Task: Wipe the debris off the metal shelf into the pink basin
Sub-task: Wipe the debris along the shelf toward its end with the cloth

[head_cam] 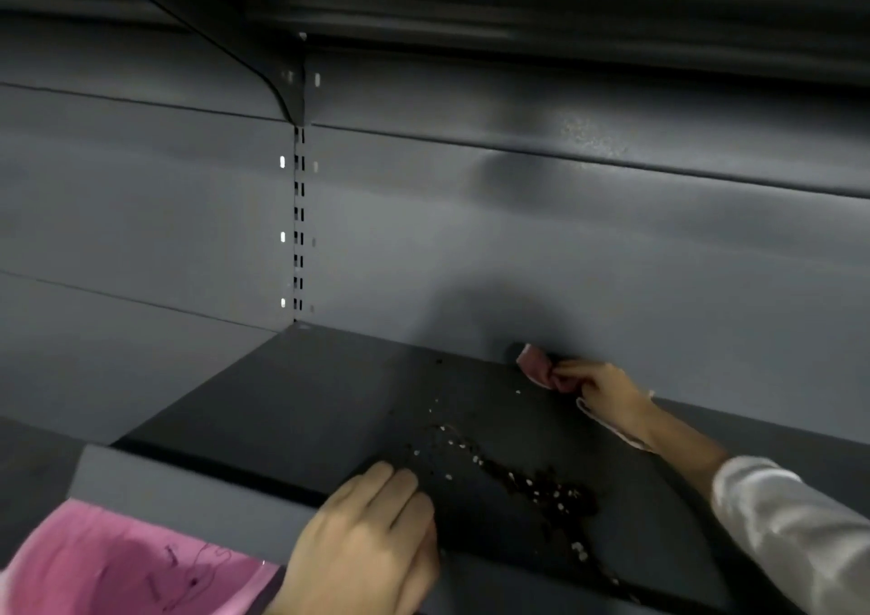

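A dark grey metal shelf (292, 407) fills the lower middle. A trail of brown and white debris (522, 478) runs diagonally across it toward the front edge. My right hand (598, 388) reaches to the back of the shelf and grips a pink cloth (534, 365) against the rear panel. My left hand (372, 539) rests over the shelf's front lip, fingers together, just left of the debris. The pink basin (113, 567) sits below the lip at the lower left, with a few dark bits inside.
The grey back panel (471, 228) rises behind the shelf, with a slotted upright (298, 219) left of centre. Another shelf and its bracket (282, 82) hang overhead. A lower grey surface lies at the far left.
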Available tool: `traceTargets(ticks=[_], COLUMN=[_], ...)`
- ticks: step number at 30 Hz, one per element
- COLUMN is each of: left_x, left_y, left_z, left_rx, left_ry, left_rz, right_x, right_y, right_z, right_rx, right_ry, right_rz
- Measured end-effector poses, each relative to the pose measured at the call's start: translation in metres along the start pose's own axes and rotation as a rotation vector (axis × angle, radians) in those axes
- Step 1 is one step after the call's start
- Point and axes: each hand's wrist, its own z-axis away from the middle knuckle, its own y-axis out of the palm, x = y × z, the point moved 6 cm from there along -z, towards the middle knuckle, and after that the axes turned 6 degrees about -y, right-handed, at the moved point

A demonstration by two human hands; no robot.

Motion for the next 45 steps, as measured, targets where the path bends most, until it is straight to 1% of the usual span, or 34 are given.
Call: traceTargets(ticks=[2,4,9,10,13,15,17,19,21,23,25,26,27,29,30,33,36,38,41,45], left_x=[-0.001,-0.001,-0.002,-0.002,-0.001,-0.001,-0.001,-0.001,-0.002,-0.001,-0.001,-0.001,-0.001,0.000,0.000,0.000,0.000,-0.001,-0.002,-0.001], left_y=[-0.001,0.000,0.001,0.001,0.001,0.000,0.000,0.000,0.000,0.000,0.001,0.001,0.002,0.001,0.002,0.003,0.002,0.001,0.001,0.001], left_z=[0.000,-0.001,0.000,0.000,0.000,0.000,0.000,0.000,0.000,0.001,0.001,0.001,0.001,0.001,0.001,0.002,0.002,0.001,0.000,0.000], left_rx=[0.003,0.014,0.012,0.011,0.010,0.008,0.008,0.013,0.030,0.043,0.047,0.046,0.046,0.041,0.037,0.032,0.033,0.037,0.035,0.039], left_ry=[0.007,0.009,0.015,0.013,0.007,0.014,0.014,0.010,0.017,0.014,0.011,0.012,0.013,0.011,0.009,0.011,0.010,0.010,0.009,0.037], left_rz=[0.008,0.005,-0.005,-0.007,-0.009,-0.003,0.005,0.011,0.011,0.016,0.018,0.017,0.017,0.016,0.016,0.022,0.015,0.018,0.020,0.041], right_x=[0.003,0.015,0.058,0.059,0.034,0.010,-0.009,-0.018,-0.019,-0.015,-0.006,-0.003,-0.003,-0.008,-0.009,-0.012,-0.009,-0.004,0.021,0.065], right_y=[-0.002,-0.004,0.009,0.005,-0.027,-0.037,-0.029,-0.017,-0.014,-0.015,-0.015,-0.018,-0.024,-0.038,-0.041,-0.024,-0.012,-0.012,-0.013,-0.001], right_z=[0.004,0.016,0.043,0.038,0.010,0.002,0.005,0.008,0.010,0.013,0.017,0.019,0.017,0.010,0.006,0.002,0.006,0.012,0.032,0.065], right_rx=[0.047,0.098,0.257,0.241,0.004,-0.063,-0.045,-0.026,-0.025,0.051,0.152,0.161,0.113,-0.055,-0.086,-0.041,-0.005,0.049,0.108,0.156], right_ry=[0.046,0.027,-0.143,-0.150,-0.095,-0.032,0.005,0.043,0.102,0.134,0.120,0.116,0.122,0.136,0.124,0.103,0.142,0.169,0.107,-0.063], right_rz=[-0.091,-0.174,-0.257,-0.263,-0.187,-0.076,0.005,0.008,-0.069,-0.172,-0.258,-0.283,-0.295,-0.287,-0.244,-0.126,-0.184,-0.256,-0.300,-0.291])
